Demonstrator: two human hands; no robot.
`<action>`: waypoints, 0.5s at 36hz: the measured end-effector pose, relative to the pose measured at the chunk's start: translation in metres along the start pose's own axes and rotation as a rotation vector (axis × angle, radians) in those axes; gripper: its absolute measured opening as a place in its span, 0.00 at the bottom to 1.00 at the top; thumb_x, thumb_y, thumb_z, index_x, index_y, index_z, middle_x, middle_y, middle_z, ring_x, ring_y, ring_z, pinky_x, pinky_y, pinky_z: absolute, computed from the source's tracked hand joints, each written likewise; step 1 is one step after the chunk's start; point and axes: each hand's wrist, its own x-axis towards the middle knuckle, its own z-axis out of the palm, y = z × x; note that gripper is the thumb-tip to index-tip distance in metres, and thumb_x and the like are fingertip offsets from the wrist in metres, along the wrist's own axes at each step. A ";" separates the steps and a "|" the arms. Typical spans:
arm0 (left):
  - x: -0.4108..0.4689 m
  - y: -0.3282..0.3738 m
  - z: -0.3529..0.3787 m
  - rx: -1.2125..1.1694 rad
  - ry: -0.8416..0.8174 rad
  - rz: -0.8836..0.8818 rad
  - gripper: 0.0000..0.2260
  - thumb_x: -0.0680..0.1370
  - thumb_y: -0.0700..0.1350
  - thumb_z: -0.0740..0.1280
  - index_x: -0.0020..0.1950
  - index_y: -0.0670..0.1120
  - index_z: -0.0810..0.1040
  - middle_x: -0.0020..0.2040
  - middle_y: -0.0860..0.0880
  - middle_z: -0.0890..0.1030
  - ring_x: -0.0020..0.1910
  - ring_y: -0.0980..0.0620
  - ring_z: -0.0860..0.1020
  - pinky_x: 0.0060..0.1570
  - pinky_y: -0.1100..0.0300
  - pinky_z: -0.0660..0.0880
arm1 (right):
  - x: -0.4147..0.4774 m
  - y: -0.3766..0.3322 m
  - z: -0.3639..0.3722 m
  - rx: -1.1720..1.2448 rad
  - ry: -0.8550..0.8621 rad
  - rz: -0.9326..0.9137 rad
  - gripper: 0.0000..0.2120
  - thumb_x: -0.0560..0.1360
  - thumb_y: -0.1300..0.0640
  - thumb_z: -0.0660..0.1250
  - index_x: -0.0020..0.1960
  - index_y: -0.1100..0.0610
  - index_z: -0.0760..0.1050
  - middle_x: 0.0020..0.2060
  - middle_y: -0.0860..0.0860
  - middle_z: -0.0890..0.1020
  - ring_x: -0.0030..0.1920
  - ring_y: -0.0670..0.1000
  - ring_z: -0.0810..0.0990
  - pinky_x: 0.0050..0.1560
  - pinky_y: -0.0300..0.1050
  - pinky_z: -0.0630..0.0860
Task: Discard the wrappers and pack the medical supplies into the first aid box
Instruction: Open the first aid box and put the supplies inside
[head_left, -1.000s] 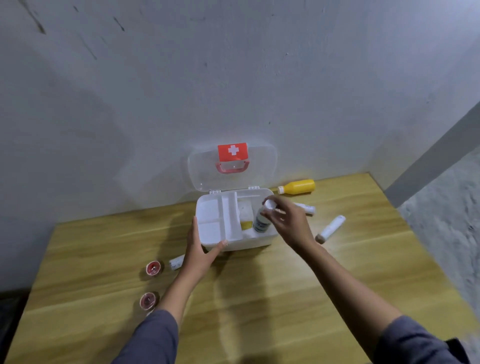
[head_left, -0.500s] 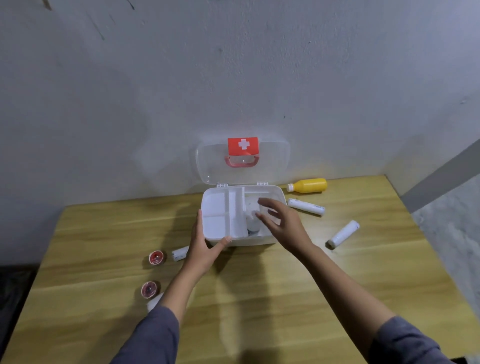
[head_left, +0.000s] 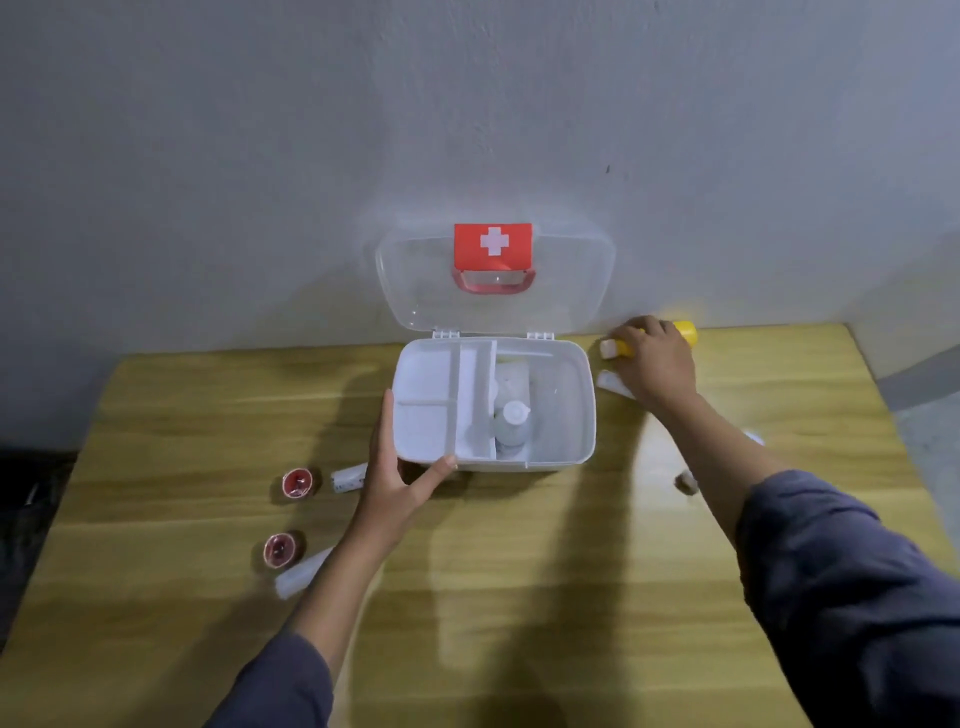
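The white first aid box (head_left: 579, 405) stands open on the wooden table, its clear lid (head_left: 566, 280) with a red cross leaning on the wall. A white bottle (head_left: 511, 423) stands inside the box's middle section. My left hand (head_left: 400, 467) grips the box's front left corner. My right hand (head_left: 657, 361) lies over the yellow bottle (head_left: 684, 331) to the right of the box, fingers curled around it. A white tube (head_left: 610, 383) lies just below that hand.
Two small red round tins (head_left: 297, 482) (head_left: 279, 549) and two white rolls (head_left: 349, 477) (head_left: 301, 571) lie left of the box. Another white tube (head_left: 687, 480) is partly hidden by my right forearm. The wall stands right behind the table.
My right hand let go of the white bottle inside the box and moved right to the yellow bottle. My left hand stayed on the box.
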 end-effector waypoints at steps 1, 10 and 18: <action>0.000 0.000 0.000 0.004 -0.003 0.000 0.42 0.71 0.43 0.72 0.75 0.58 0.48 0.74 0.64 0.53 0.71 0.66 0.53 0.68 0.63 0.55 | 0.001 -0.001 0.002 -0.038 0.006 -0.009 0.18 0.67 0.60 0.69 0.57 0.57 0.77 0.58 0.58 0.77 0.60 0.63 0.71 0.60 0.54 0.66; 0.000 0.000 -0.002 0.009 -0.014 -0.013 0.44 0.67 0.52 0.71 0.74 0.59 0.47 0.74 0.64 0.53 0.72 0.66 0.53 0.69 0.63 0.54 | -0.005 0.001 -0.008 -0.033 0.094 -0.015 0.14 0.73 0.62 0.64 0.58 0.58 0.76 0.59 0.55 0.79 0.61 0.60 0.71 0.52 0.50 0.68; -0.001 0.003 -0.003 0.017 -0.025 -0.006 0.43 0.71 0.45 0.73 0.74 0.58 0.47 0.72 0.64 0.52 0.71 0.64 0.52 0.69 0.61 0.54 | -0.043 -0.031 -0.065 0.618 0.419 0.192 0.08 0.74 0.59 0.65 0.53 0.56 0.76 0.45 0.52 0.81 0.48 0.56 0.78 0.45 0.43 0.69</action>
